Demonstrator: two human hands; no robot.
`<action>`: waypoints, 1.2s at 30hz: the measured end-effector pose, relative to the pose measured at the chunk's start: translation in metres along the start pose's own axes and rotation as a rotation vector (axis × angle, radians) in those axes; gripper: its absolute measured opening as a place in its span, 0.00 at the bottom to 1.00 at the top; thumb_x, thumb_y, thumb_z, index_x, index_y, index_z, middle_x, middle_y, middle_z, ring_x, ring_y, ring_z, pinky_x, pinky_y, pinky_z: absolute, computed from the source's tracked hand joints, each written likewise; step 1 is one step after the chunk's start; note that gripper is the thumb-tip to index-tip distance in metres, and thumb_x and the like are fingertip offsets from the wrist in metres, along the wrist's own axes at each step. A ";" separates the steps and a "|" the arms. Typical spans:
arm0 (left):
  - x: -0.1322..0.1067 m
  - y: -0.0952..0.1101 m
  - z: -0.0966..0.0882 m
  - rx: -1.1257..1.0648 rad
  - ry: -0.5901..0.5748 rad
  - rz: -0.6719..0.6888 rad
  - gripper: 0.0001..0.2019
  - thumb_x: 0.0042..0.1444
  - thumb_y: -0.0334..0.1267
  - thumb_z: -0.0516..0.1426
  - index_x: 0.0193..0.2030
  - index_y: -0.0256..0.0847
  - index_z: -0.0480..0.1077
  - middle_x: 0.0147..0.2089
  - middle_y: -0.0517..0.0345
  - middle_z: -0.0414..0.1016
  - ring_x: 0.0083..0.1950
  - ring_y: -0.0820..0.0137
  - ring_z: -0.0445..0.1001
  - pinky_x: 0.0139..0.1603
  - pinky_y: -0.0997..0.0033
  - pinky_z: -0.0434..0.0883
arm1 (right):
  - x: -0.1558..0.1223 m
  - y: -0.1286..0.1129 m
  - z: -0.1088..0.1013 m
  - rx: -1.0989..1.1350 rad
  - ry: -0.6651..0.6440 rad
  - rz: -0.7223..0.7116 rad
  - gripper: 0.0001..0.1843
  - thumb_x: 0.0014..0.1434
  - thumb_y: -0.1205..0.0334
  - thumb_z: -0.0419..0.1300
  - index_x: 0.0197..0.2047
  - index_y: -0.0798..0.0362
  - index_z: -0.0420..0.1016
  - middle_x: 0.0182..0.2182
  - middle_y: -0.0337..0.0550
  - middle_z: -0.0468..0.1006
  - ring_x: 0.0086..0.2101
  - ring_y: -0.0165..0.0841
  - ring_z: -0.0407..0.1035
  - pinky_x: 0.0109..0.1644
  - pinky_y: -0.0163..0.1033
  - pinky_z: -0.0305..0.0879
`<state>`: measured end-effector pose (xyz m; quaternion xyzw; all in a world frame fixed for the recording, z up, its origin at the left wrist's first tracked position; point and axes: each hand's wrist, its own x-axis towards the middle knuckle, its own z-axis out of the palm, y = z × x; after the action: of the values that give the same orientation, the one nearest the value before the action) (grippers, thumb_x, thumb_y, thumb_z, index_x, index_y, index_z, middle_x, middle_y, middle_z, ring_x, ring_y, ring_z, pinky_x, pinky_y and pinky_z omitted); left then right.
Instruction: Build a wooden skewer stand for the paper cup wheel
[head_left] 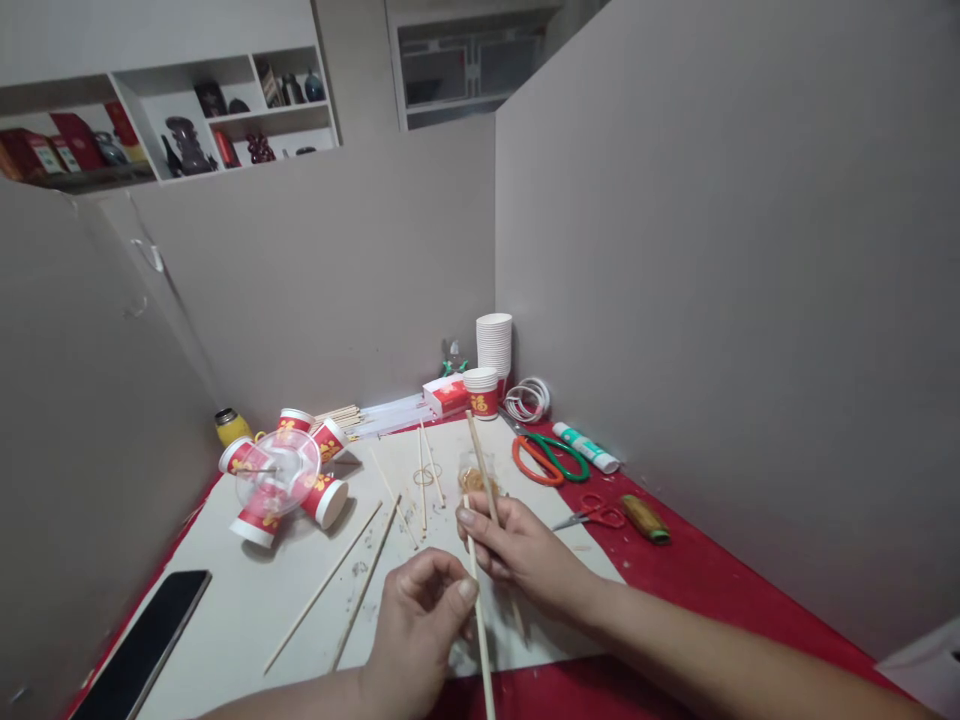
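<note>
Left hand (421,612) is pinching a thin, pale wooden stick (484,650), while right hand (521,550) is gripping a second, browner wooden stick (481,462) (and seems to be touching the pale one's upper end too). Both sticks are slanting above a large off-white sheet (225,610).

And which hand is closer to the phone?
Left. The left hand is to the phone's right, across the white sheet; the right hand is farther right, beyond the left hand.
</note>
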<state>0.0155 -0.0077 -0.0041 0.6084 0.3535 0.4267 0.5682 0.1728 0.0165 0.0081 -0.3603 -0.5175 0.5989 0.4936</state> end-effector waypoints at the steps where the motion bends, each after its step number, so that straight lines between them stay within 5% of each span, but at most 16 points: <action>1: 0.000 -0.002 0.000 0.000 -0.006 0.006 0.19 0.56 0.52 0.61 0.30 0.36 0.67 0.22 0.62 0.64 0.24 0.76 0.63 0.28 0.76 0.61 | 0.001 0.001 0.000 0.000 -0.004 0.001 0.27 0.54 0.36 0.61 0.29 0.53 0.60 0.14 0.27 0.60 0.14 0.19 0.46 0.17 0.29 0.41; 11: -0.002 -0.017 -0.003 0.068 -0.067 0.105 0.19 0.62 0.53 0.54 0.32 0.38 0.62 0.24 0.63 0.59 0.26 0.77 0.57 0.28 0.76 0.56 | 0.001 0.003 0.000 0.005 -0.033 -0.029 0.27 0.55 0.37 0.61 0.29 0.53 0.60 0.14 0.26 0.59 0.14 0.19 0.46 0.17 0.29 0.40; 23: -0.009 -0.001 -0.004 0.510 -0.055 0.554 0.06 0.64 0.30 0.50 0.35 0.40 0.62 0.29 0.62 0.61 0.29 0.74 0.62 0.32 0.75 0.63 | -0.007 -0.013 -0.005 -0.049 -0.028 -0.049 0.22 0.57 0.44 0.62 0.28 0.55 0.65 0.15 0.30 0.63 0.15 0.20 0.53 0.18 0.27 0.47; 24: -0.010 -0.001 -0.003 0.549 -0.086 0.632 0.06 0.63 0.28 0.49 0.36 0.41 0.62 0.29 0.61 0.63 0.29 0.74 0.63 0.31 0.75 0.63 | -0.005 -0.014 -0.008 -0.031 0.001 -0.041 0.21 0.57 0.45 0.63 0.28 0.54 0.64 0.15 0.29 0.63 0.15 0.20 0.53 0.18 0.27 0.47; 26: -0.012 -0.001 -0.001 0.570 -0.378 0.877 0.04 0.61 0.29 0.50 0.38 0.41 0.63 0.26 0.59 0.67 0.27 0.72 0.65 0.28 0.72 0.64 | -0.001 -0.016 -0.015 0.061 0.132 -0.054 0.18 0.58 0.49 0.63 0.29 0.54 0.65 0.14 0.27 0.61 0.13 0.19 0.49 0.16 0.27 0.42; 28: -0.014 0.000 -0.001 0.543 -0.510 0.947 0.04 0.61 0.31 0.49 0.38 0.40 0.64 0.25 0.58 0.69 0.25 0.71 0.66 0.27 0.72 0.65 | 0.003 -0.019 -0.021 0.096 0.193 -0.103 0.16 0.58 0.52 0.63 0.29 0.54 0.65 0.14 0.28 0.61 0.13 0.19 0.48 0.15 0.27 0.41; 32: -0.010 0.005 -0.010 0.401 -0.404 0.862 0.04 0.64 0.31 0.50 0.39 0.40 0.64 0.25 0.58 0.68 0.26 0.72 0.68 0.28 0.72 0.67 | 0.004 -0.025 -0.024 0.099 0.156 -0.134 0.16 0.60 0.54 0.63 0.28 0.55 0.65 0.15 0.30 0.64 0.14 0.18 0.49 0.16 0.26 0.41; 36: 0.002 0.011 -0.016 0.236 -0.103 0.530 0.12 0.66 0.32 0.51 0.28 0.39 0.63 0.24 0.60 0.65 0.26 0.75 0.66 0.29 0.74 0.66 | 0.000 -0.025 -0.021 0.116 0.100 -0.087 0.16 0.60 0.53 0.63 0.30 0.56 0.67 0.18 0.32 0.66 0.15 0.18 0.49 0.16 0.26 0.39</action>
<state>0.0008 -0.0011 0.0067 0.7622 0.2002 0.4847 0.3795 0.1976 0.0214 0.0286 -0.3378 -0.4716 0.5872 0.5646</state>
